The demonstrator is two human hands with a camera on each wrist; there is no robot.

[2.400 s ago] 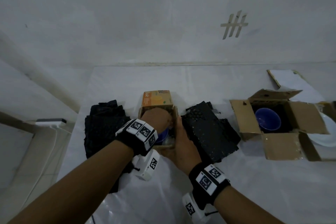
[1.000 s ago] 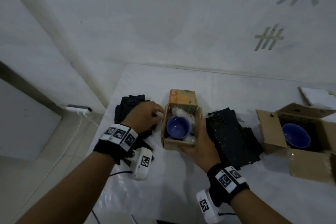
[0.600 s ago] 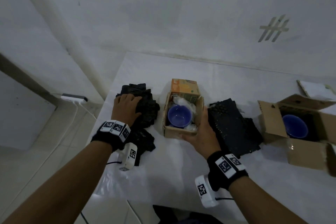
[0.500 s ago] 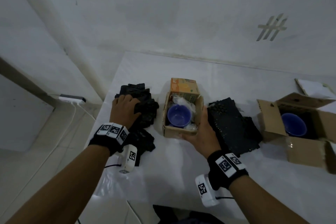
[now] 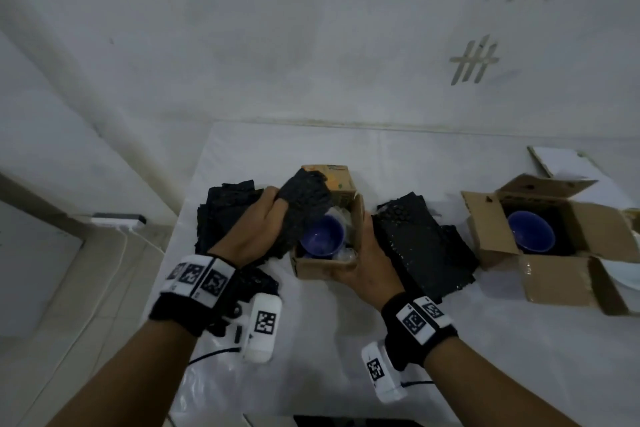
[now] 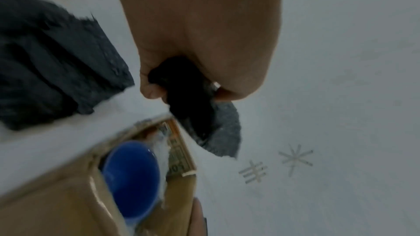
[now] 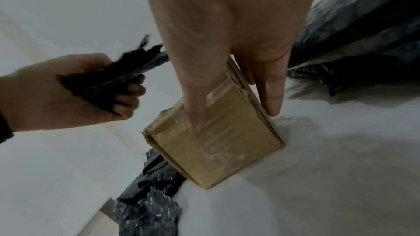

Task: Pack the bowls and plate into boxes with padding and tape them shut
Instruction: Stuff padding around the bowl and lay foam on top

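Observation:
A small open cardboard box [image 5: 323, 267] stands mid-table with a blue bowl [image 5: 321, 236] and clear wrap inside. My right hand [image 5: 362, 262] holds its near right corner; the thumb [image 7: 195, 114] lies on the taped front and the fingers [image 7: 272, 96] lie along the side. My left hand [image 5: 270, 218] grips a piece of black bubble padding [image 5: 306, 204] just above the box's left rim, partly covering the bowl. The left wrist view shows that padding [image 6: 191, 103] bunched in my fist above the bowl [image 6: 131, 173].
Piles of black padding lie to the left [image 5: 225, 215] and right [image 5: 422, 246] of the small box. A larger open box [image 5: 557, 281] with a second blue bowl [image 5: 530, 230] sits at the right, a white plate [image 5: 623, 276] beside it. The table's left edge is close.
My left hand left the small box, reached to the left padding pile, took a piece and carried it back over the box. The right hand kept hold of the box.

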